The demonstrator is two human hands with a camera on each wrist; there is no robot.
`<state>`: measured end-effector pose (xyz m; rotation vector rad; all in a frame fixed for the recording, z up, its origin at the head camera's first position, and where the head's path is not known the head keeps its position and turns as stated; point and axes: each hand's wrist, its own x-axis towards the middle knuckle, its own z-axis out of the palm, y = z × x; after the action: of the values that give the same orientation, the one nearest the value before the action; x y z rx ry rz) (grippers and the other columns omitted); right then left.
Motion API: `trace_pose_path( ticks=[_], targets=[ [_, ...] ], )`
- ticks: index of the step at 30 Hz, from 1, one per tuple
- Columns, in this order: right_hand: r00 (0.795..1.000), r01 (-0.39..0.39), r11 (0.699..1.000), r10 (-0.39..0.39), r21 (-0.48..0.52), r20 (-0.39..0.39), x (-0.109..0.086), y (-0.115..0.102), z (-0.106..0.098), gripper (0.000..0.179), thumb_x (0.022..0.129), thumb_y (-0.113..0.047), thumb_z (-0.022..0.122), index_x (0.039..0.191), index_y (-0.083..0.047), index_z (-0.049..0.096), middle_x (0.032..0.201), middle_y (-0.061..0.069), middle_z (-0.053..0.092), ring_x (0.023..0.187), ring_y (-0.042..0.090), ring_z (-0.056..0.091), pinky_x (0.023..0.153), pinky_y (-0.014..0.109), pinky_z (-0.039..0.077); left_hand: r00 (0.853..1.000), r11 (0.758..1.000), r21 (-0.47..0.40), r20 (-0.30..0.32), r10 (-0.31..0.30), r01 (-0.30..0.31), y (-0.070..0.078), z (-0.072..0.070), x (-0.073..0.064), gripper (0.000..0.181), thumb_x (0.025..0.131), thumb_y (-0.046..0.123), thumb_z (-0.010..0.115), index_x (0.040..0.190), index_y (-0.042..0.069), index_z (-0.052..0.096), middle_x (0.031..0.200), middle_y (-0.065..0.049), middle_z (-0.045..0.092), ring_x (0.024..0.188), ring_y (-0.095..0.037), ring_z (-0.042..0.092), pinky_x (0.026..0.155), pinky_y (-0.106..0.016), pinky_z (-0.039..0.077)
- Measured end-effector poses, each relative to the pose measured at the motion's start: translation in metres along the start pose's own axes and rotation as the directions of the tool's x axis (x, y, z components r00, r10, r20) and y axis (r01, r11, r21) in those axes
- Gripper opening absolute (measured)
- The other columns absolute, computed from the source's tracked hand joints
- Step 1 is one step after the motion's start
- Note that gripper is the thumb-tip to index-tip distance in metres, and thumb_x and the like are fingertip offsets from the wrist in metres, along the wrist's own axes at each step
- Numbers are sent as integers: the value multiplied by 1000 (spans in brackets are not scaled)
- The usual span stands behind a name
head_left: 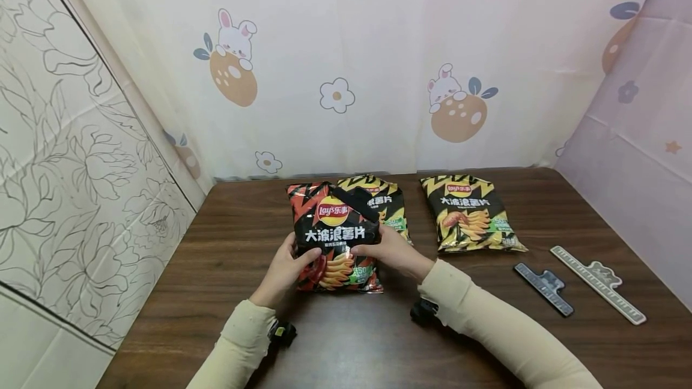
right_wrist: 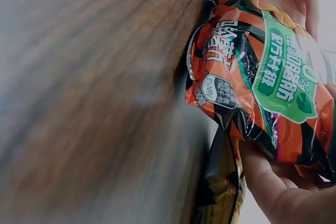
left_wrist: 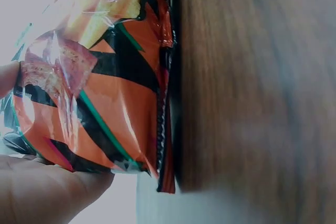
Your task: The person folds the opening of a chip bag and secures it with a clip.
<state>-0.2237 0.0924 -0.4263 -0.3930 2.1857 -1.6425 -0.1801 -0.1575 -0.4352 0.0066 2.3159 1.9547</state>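
A red and black bag of potato chips [head_left: 333, 260] stands near the middle of the table, its bottom edge close over the wood. My left hand [head_left: 283, 269] grips its left side with the thumb across the front. On the opposite side my right hand [head_left: 397, 251] holds it the same way, thumb in front and fingers behind. A black bag clip [head_left: 357, 202] lies slanted across the bag's upper right corner. The right wrist view shows the bag's green label [right_wrist: 286, 72] and my fingers curled under its side.
One yellow and black chip bag [head_left: 397, 209] lies partly hidden behind the red one. Another yellow bag [head_left: 467, 215] lies farther right. A dark clip [head_left: 543, 288] and a white clip [head_left: 597, 284] rest on the table [head_left: 216, 293] at the right. A printed curtain [head_left: 335, 29] hangs behind.
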Motion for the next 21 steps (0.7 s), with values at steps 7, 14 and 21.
trace_pose_path(
  ticks=[7, 14, 21],
  targets=[
    [999, 26, 996, -29, 80, 33, 11, -4, 10, 66, 85, -25, 78, 142, -13, 47, 126, 11, 64, 101, 16, 65, 87, 33, 54, 998, 998, 25, -45, -51, 52, -2, -11, 1, 64, 92, 34, 69, 144, 10, 39, 136, -15, 53, 117, -25, 53, 100, -39, 46],
    [1000, 23, 999, -23, 35, 11, 20, -10, 18, 65, 84, -28, 79, 140, -15, 49, 124, 9, 65, 100, 15, 64, 88, 34, 52, 986, 990, 78, -130, -107, 118, -4, -19, 4, 63, 90, 41, 69, 139, 8, 45, 131, -15, 56, 115, -24, 54, 99, -38, 44],
    [999, 22, 999, -22, 29, 23, 34, -14, 24, 68, 84, -30, 79, 142, -14, 46, 116, 10, 66, 86, 16, 67, 84, 33, 53, 975, 985, 79, -172, -138, 153, -4, -27, 6, 67, 90, 46, 68, 138, 7, 45, 131, -15, 56, 116, -24, 54, 100, -38, 42]
  ],
)
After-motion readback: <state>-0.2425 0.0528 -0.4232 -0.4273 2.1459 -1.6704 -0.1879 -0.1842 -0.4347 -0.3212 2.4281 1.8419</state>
